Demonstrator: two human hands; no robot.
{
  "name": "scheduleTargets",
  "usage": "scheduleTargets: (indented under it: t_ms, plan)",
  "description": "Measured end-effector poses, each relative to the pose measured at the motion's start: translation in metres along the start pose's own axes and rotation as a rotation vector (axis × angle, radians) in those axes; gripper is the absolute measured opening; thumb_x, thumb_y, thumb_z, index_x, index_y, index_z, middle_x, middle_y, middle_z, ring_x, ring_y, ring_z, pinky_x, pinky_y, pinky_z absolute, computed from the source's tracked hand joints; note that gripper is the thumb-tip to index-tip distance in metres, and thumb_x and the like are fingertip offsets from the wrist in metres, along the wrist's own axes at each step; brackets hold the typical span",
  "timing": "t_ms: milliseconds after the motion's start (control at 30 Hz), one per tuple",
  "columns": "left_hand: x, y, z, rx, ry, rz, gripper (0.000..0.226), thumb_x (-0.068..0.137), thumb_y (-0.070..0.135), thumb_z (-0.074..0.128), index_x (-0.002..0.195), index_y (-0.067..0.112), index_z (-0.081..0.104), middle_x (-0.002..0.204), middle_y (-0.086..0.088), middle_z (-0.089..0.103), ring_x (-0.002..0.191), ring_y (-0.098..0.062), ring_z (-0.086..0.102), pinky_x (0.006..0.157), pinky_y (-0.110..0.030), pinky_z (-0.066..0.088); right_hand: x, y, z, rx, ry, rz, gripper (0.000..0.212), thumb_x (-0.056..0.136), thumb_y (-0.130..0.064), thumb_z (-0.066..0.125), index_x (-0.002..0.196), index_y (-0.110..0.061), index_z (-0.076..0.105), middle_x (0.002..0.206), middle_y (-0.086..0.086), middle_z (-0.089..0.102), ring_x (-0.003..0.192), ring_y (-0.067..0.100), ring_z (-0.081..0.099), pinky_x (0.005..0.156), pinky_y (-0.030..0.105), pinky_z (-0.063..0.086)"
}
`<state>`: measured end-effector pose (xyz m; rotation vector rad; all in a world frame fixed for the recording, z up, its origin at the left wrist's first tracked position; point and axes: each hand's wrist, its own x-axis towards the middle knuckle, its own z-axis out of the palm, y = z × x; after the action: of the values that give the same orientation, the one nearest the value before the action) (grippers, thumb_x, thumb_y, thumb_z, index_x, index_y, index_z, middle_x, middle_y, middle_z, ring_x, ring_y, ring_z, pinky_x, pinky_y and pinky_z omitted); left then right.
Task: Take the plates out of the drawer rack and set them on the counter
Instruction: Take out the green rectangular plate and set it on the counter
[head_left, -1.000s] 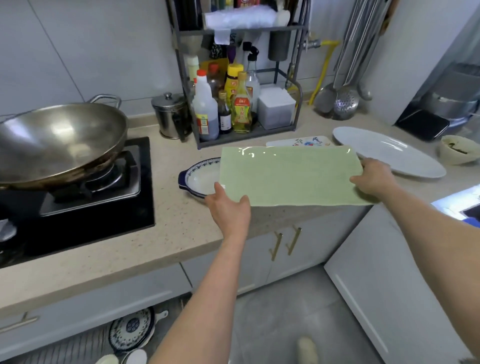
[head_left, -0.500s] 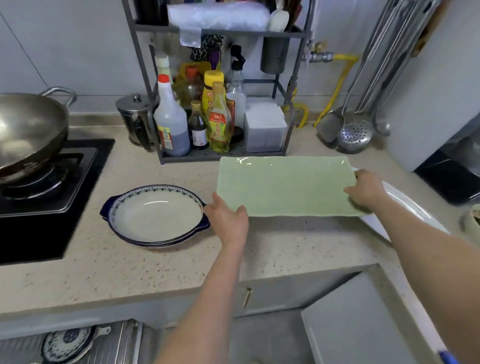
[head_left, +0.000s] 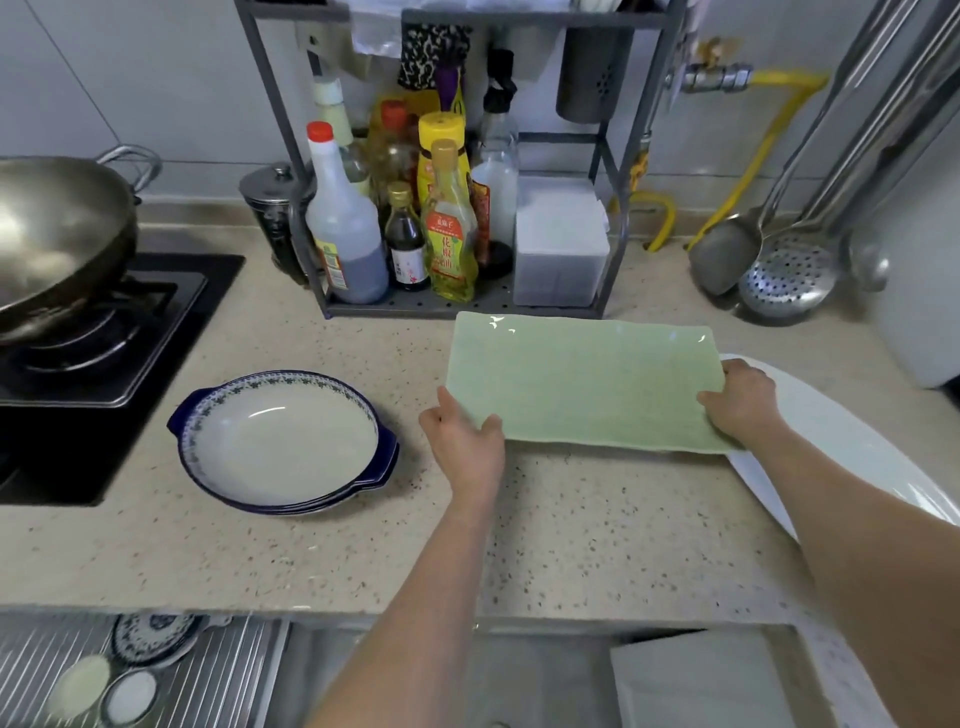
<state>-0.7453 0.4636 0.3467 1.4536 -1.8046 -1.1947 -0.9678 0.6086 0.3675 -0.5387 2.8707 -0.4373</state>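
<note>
We've got the green plate (head_left: 582, 384) by its short ends, left hand (head_left: 465, 441) and right hand (head_left: 745, 402) each clamped on an edge, low over the counter (head_left: 597, 535) by the spice rack (head_left: 467, 306). Sketchy bit: its right end overlaps the white platter (head_left: 852, 457), so dropping it there could chip or rock both. The blue bowls (head_left: 283, 441) sit clear to the left.

Bare counter (head_left: 597, 530) between stacked bowls (head_left: 283, 441), platter (head_left: 852, 457)

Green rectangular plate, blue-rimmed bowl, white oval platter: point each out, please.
green rectangular plate (head_left: 584, 382): head view, centre of its face
blue-rimmed bowl (head_left: 283, 441): head view, inner base
white oval platter (head_left: 841, 457): head view, bare face
</note>
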Motion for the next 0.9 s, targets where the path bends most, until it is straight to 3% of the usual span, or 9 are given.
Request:
scheduleTargets:
  t_ms: [367, 467, 600, 767, 900]
  plan:
    - [0.003, -0.005, 0.009, -0.007, 0.005, -0.028, 0.056, 0.081, 0.010, 0.062, 0.131, 0.007, 0.036, 0.118, -0.017, 0.039, 0.089, -0.018, 0.038, 0.087, -0.029, 0.042, 0.016, 0.000, 0.005, 0.002, -0.015, -0.043, 0.043, 0.084, -0.010, 0.061, 0.120, 0.009, 0.049, 0.123, 0.030, 0.055, 0.116, 0.042, 0.049, 0.098, 0.041, 0.037]
    - [0.006, -0.006, 0.008, -0.014, 0.009, -0.013, 0.050, 0.081, 0.009, 0.062, 0.126, 0.006, 0.039, 0.117, -0.017, 0.039, 0.089, -0.019, 0.038, 0.084, -0.025, 0.037, 0.014, 0.001, 0.006, 0.019, -0.023, -0.049, 0.041, 0.083, -0.011, 0.062, 0.118, 0.008, 0.052, 0.122, 0.028, 0.056, 0.115, 0.041, 0.050, 0.096, 0.039, 0.038]
    - [0.012, -0.008, 0.006, 0.006, -0.012, -0.011, 0.051, 0.081, 0.012, 0.062, 0.127, 0.007, 0.039, 0.120, -0.017, 0.039, 0.104, -0.028, 0.044, 0.087, -0.026, 0.037, 0.009, 0.005, 0.009, 0.061, -0.023, -0.030, 0.040, 0.083, -0.011, 0.062, 0.118, 0.006, 0.052, 0.121, 0.027, 0.057, 0.115, 0.040, 0.050, 0.095, 0.038, 0.040]
    - [0.017, -0.010, 0.004, 0.009, -0.020, -0.041, 0.061, 0.083, 0.014, 0.062, 0.137, 0.008, 0.034, 0.126, -0.016, 0.037, 0.109, -0.027, 0.045, 0.098, -0.033, 0.039, 0.001, 0.007, 0.011, 0.062, -0.039, 0.014, 0.040, 0.083, -0.016, 0.062, 0.115, 0.006, 0.052, 0.118, 0.026, 0.058, 0.112, 0.039, 0.051, 0.091, 0.039, 0.043]
    - [0.019, -0.012, 0.001, -0.003, -0.028, -0.042, 0.065, 0.084, 0.014, 0.061, 0.141, 0.010, 0.029, 0.129, -0.016, 0.035, 0.115, -0.028, 0.043, 0.099, -0.031, 0.036, -0.003, 0.006, 0.012, 0.039, -0.055, 0.012, 0.040, 0.083, -0.019, 0.062, 0.114, 0.004, 0.051, 0.117, 0.025, 0.058, 0.112, 0.038, 0.051, 0.090, 0.039, 0.044]
